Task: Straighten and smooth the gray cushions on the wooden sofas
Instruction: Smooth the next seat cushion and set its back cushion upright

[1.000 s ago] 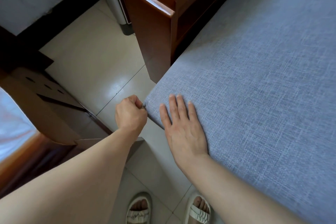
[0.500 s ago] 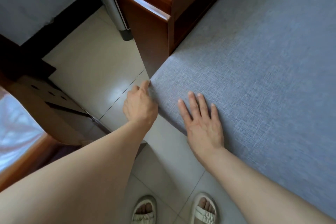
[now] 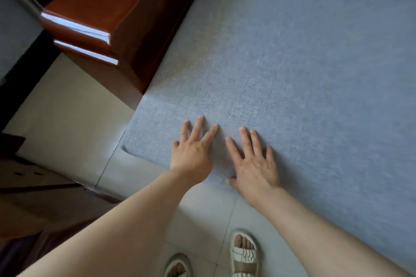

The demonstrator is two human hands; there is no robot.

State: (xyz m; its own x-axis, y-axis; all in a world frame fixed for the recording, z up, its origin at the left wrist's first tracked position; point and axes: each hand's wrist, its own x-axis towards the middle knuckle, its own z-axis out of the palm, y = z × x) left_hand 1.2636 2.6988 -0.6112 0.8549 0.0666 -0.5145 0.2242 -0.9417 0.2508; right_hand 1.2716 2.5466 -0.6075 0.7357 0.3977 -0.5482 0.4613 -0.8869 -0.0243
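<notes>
Looking like home living room: gray cushion (image 3: 292,74) lying on wooden sofa, glossy reddish armrest (image 3: 94,18) standing at far left. Pale floor tiles (image 3: 67,119) showing near left. Person standing in white sandals (image 3: 244,256). Cardboard box (image 3: 33,177), probably, sitting at left edge.

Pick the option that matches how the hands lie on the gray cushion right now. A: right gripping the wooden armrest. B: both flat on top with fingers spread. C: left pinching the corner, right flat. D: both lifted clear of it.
B: the left hand and right hand both lie flat, fingers spread, on the gray cushion near its front edge.
</notes>
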